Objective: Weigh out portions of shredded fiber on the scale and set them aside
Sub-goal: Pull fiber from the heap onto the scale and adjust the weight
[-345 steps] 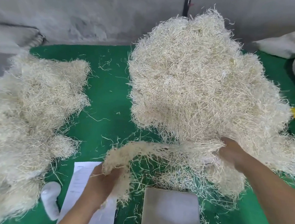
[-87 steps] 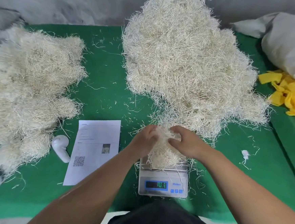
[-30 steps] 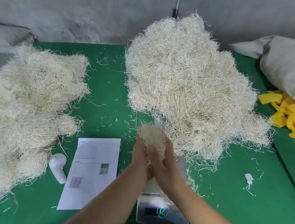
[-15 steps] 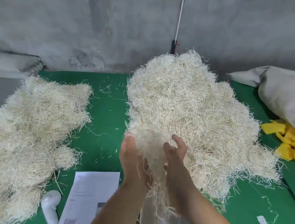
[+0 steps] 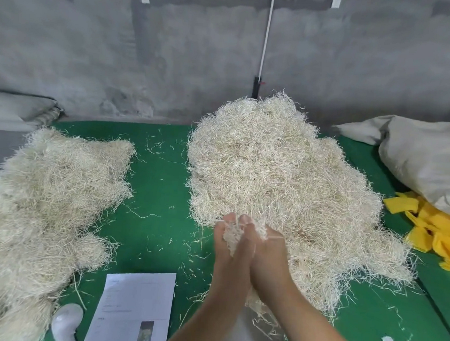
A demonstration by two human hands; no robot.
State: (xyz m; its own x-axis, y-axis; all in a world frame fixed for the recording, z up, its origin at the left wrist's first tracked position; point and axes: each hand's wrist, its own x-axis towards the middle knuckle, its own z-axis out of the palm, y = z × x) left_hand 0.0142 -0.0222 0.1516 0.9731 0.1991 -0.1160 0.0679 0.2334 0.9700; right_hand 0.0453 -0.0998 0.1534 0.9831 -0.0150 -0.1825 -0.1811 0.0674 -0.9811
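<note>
Here, fiber wad (image 5: 233, 235) pressed between left hand (image 5: 229, 254) and right hand (image 5: 265, 257), both grasping it.

A green table (image 5: 160, 192) carried a big heap of pale shredded fiber (image 5: 279, 180) at its middle and a second heap (image 5: 44, 199) along its left side. Near the front edge lay a printed sheet of paper (image 5: 133, 308) with a white plastic object (image 5: 68, 322) just beside it. Yellow cloth scraps (image 5: 440, 227) and a grey sack (image 5: 429, 159) lay at the right, with loose strands scattered between.
</note>
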